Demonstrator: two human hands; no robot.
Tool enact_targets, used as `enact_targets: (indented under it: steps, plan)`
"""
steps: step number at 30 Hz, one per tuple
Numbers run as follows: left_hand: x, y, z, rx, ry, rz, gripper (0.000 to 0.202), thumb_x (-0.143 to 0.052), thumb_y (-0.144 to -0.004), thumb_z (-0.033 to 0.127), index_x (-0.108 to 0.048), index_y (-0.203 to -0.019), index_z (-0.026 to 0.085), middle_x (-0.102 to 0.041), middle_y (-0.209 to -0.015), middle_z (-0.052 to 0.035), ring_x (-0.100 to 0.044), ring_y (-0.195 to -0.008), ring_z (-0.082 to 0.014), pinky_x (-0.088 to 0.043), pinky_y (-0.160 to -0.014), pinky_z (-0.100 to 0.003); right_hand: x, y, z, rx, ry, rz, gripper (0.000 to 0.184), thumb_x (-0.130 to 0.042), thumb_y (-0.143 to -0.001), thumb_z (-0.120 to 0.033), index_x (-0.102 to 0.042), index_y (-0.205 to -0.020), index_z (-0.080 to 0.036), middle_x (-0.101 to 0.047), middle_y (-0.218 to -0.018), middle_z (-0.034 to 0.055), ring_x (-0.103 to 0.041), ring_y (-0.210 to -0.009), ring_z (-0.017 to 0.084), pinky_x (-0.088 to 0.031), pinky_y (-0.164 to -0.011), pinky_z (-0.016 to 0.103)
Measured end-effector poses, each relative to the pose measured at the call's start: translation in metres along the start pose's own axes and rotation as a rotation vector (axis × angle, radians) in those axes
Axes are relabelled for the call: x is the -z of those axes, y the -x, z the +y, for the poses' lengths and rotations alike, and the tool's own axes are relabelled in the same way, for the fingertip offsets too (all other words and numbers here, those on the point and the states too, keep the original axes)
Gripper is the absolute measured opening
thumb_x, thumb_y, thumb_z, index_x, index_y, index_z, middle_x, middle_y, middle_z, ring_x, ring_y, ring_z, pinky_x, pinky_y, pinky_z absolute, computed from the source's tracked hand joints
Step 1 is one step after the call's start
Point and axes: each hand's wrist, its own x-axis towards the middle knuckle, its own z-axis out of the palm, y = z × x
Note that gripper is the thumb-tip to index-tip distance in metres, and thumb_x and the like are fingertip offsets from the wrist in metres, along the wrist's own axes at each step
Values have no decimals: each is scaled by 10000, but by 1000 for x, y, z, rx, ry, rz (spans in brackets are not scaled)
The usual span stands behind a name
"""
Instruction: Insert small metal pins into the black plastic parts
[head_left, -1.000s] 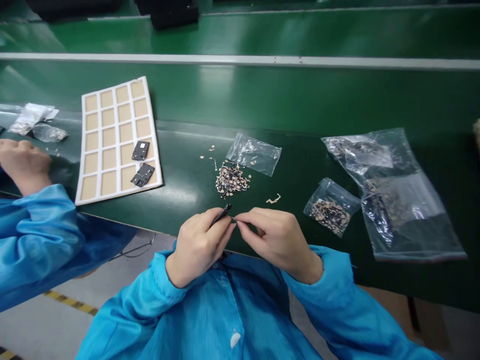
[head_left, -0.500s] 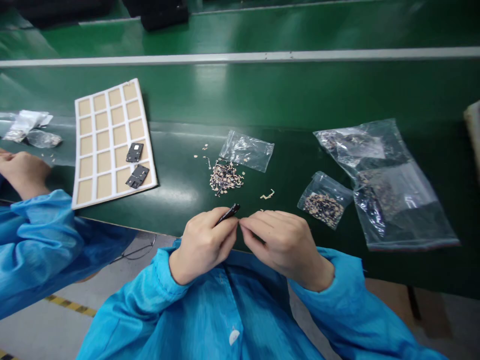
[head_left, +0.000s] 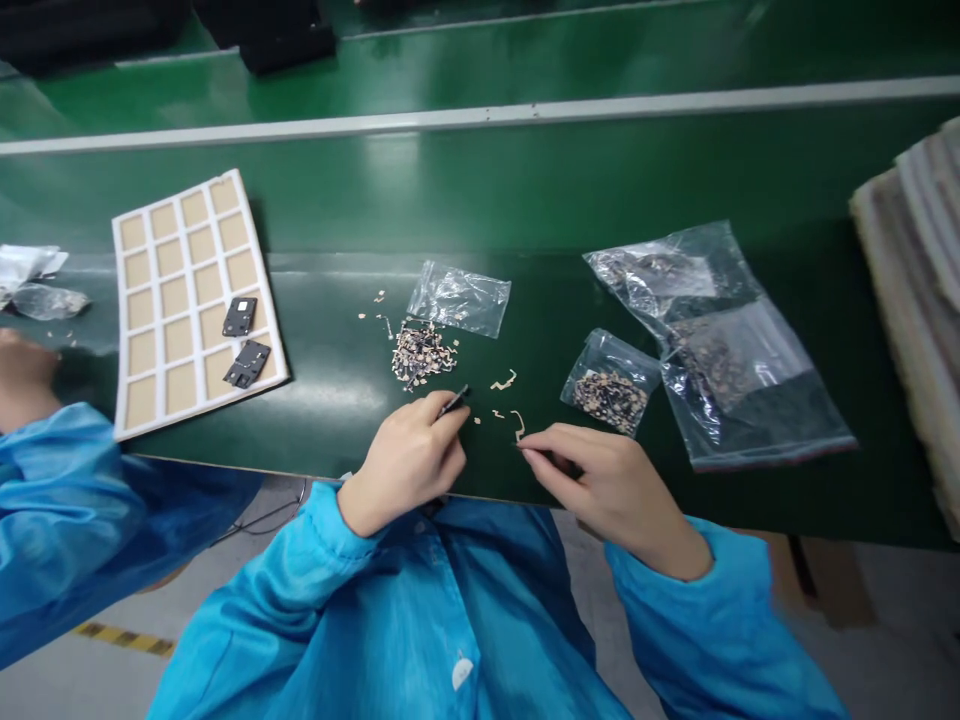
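Observation:
My left hand is closed on a small black part, mostly hidden by the fingers, at the table's front edge. To its right, my right hand pinches with thumb and forefinger at the end of a thin pale strip; a dark bit shows at the fingertips. Another bent pale strip lies just beyond the hands. Farther back is a heap of tiny tan and dark pieces, with a clear plastic bag behind it.
On the left, a white-gridded tray carries two black parts. A small bag of pieces and a larger clear bag lie right. Stacked trays stand far right. Another person's hand is at far left.
My right hand has moved right, away from my left hand, and is down by the table with a pale strip at its fingertips. The left hand still holds the black part. The view has shifted right.

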Motion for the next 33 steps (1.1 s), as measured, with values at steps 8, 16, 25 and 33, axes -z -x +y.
enact_targets:
  steps: [8, 16, 25, 33]
  plan:
    - [19, 13, 8, -34, 210, -49, 288, -429, -973, 248, -676, -866, 147, -654, -872, -73, -647, -740, -157, -541, -659, -260, -11, -25, -11, 92, -119, -147, 214, -480, -938, -223, -677, -862, -183, -630, -648, 7, -534, -525, 121, -427, -570, 258]
    - [21, 29, -1, 161, 478, -47, 125, -615, -865, 239, -699, -925, 168, -667, -912, -55, -652, -739, -151, -522, -658, -241, -19, -36, -9, -40, -400, -151, 216, -563, -924, -301, -685, -790, -183, -620, -650, 5, -521, -529, 107, -377, -488, 231]
    - [18, 34, -11, 272, 723, 98, 123, -619, -877, 203, -719, -819, 162, -652, -786, -37, -620, -692, -128, -456, -614, -216, -27, -49, -23, -49, -496, -210, 93, -619, -877, -232, -693, -873, -175, -645, -712, 6, -545, -561, 108, -426, -518, 215]
    - [22, 39, -10, 319, 821, 98, 103, -643, -841, 198, -738, -829, 161, -665, -779, -39, -616, -698, -132, -455, -617, -214, -29, -54, -31, -5, -469, -179, 136, -557, -870, -155, -637, -760, -169, -601, -663, -3, -528, -552, 96, -411, -505, 203]
